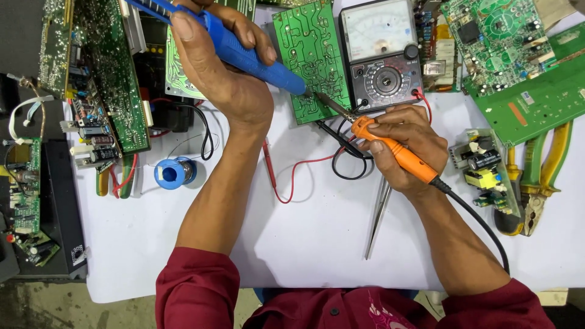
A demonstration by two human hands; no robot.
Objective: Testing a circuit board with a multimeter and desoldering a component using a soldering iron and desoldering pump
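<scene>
My left hand [222, 73] grips a blue desoldering pump [244, 56], its tip resting on the lower right edge of a small green circuit board [311, 58]. An orange soldering iron [399, 152] sits in my right hand [405, 146], and its metal tip meets the same spot on the board, right beside the pump's nozzle. A black cable runs from the iron's handle back along my right forearm. Both hands hover over the white table cover [317, 231].
An analog multimeter [381, 55] with red and black leads lies right of the board. Several green circuit boards [518, 61] crowd the left and right edges. A blue solder spool [173, 172], tweezers [378, 216] and yellow-green pliers [539, 176] rest on the cover.
</scene>
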